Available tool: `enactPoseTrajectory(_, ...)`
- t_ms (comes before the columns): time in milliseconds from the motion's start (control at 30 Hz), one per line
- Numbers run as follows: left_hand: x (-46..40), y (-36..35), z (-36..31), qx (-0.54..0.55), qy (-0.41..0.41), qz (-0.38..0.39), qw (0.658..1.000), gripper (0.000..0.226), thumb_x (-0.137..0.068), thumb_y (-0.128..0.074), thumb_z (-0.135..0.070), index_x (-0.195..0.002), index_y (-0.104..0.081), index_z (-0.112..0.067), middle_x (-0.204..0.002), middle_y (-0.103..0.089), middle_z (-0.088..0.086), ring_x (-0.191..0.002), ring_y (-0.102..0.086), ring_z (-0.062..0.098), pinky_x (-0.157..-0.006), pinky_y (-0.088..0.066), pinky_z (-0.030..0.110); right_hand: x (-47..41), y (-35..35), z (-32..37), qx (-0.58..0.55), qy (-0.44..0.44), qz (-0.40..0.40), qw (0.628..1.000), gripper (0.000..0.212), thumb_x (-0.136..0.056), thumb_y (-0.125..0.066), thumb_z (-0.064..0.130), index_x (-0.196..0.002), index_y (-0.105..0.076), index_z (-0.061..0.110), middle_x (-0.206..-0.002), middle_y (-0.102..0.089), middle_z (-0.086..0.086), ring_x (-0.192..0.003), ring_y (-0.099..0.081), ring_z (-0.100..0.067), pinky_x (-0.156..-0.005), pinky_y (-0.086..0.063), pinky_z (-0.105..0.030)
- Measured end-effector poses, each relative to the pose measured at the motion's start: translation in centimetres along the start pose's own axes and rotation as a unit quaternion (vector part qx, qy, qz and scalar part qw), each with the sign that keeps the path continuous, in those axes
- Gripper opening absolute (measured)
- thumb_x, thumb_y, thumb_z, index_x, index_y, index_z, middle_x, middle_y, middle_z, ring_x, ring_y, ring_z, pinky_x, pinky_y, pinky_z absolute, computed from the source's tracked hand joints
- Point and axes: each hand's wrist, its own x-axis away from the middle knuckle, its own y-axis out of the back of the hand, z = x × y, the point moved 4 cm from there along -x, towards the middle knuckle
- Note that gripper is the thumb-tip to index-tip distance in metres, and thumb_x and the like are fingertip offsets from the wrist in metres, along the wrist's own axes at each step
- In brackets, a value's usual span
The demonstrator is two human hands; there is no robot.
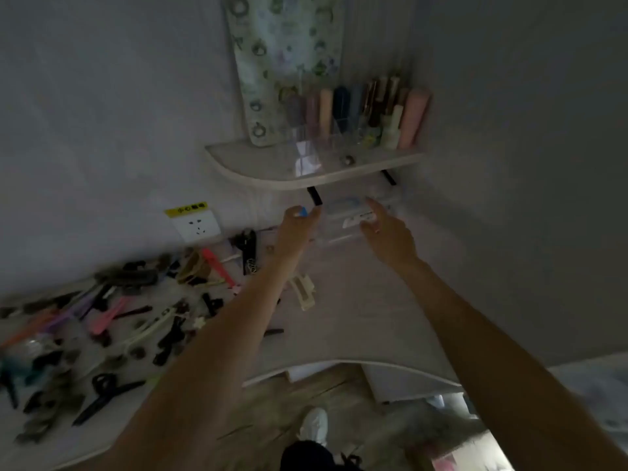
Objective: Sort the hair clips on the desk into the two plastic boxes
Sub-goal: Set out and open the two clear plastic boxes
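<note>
Many hair clips of several colours lie scattered over the left part of the pale desk. A cream claw clip lies apart near the middle. Clear plastic boxes stand stacked at the back of the desk under the shelf. My left hand is stretched to the boxes' left side and pinches a small blue clip. My right hand reaches the boxes' right side, with its index finger extended and the other fingers loose. The frame is dim and blurred.
A curved wall shelf above the boxes carries a clear organiser with tubes and bottles. A wall socket sits left of the boxes. The desk's front edge curves inward; floor and a white shoe show below.
</note>
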Motion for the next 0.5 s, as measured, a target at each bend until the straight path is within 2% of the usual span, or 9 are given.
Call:
enactPoseTrajectory(100,-1.4,-0.9,-0.9,0.06,0.011,-0.018,0.998,0.06,-0.085,-0.063,-0.033,-0.135,-0.038,-0.01,-0.124,-0.058,0.014,-0.097,-0.063,0.023,-0.075,-0.056,0.031,-1.2,-1.0,0.1,-0.059,-0.012,0.008,0.998,0.046,-0.095,-0.047,0.029,-0.139,-0.036,0.028,-0.126,-0.053,-0.016,-0.113,-0.053,-0.03,-0.091,-0.043,-0.037)
enactPoseTrajectory(233,-1.8,-0.9,-1.4,0.045,-0.04,0.001,0.998,0.048,-0.081,-0.067,-0.008,-0.125,-0.05,0.0,-0.115,-0.063,0.017,-0.071,-0.063,0.014,-0.07,-0.056,0.028,-1.1,-1.6,0.1,-0.127,-0.033,-0.05,0.99,0.037,-0.092,-0.052,0.019,-0.129,-0.05,0.018,-0.118,-0.056,-0.015,-0.105,-0.054,-0.026,-0.087,-0.042,-0.03)
enactPoseTrajectory(300,-0.5,-0.6,-1.7,0.05,-0.051,0.015,0.997,0.045,-0.076,-0.068,-0.005,-0.117,-0.052,0.004,-0.108,-0.064,0.023,-0.061,-0.062,0.009,-0.057,-0.054,0.022,0.1,-1.2,0.3,-0.168,-0.049,-0.072,0.982,0.033,-0.092,-0.052,0.02,-0.125,-0.053,0.018,-0.111,-0.06,-0.012,-0.096,-0.055,-0.019,-0.082,-0.039,-0.023)
enactPoseTrajectory(333,0.4,-0.5,-1.6,0.061,-0.055,0.02,0.996,0.042,-0.075,-0.068,-0.003,-0.113,-0.051,0.003,-0.104,-0.064,0.023,-0.061,-0.062,0.009,-0.054,-0.052,0.02,1.0,-1.0,0.3,-0.186,-0.057,-0.088,0.977,0.031,-0.092,-0.053,0.022,-0.123,-0.054,0.018,-0.108,-0.062,-0.01,-0.092,-0.055,-0.016,-0.08,-0.039,-0.021)
enactPoseTrajectory(400,3.1,0.0,-0.8,0.084,-0.049,0.026,0.995,0.033,-0.077,-0.066,-0.001,-0.104,-0.049,-0.01,-0.095,-0.061,0.013,-0.069,-0.061,0.013,-0.055,-0.052,0.018,3.6,-0.3,-0.2,-0.205,-0.076,-0.133,0.967,0.031,-0.091,-0.054,0.026,-0.12,-0.05,0.016,-0.096,-0.064,-0.005,-0.084,-0.057,-0.016,-0.076,-0.041,-0.024)
enactPoseTrajectory(500,6.7,0.8,1.8,0.067,-0.03,0.055,0.996,0.031,-0.08,-0.061,0.0,-0.107,-0.047,-0.008,-0.088,-0.056,0.009,-0.067,-0.057,0.014,-0.051,-0.049,0.017,7.9,0.5,-2.3,-0.184,-0.108,-0.2,0.956,0.038,-0.091,-0.055,0.033,-0.121,-0.041,0.013,-0.069,-0.058,0.003,-0.07,-0.06,-0.024,-0.071,-0.051,-0.038)
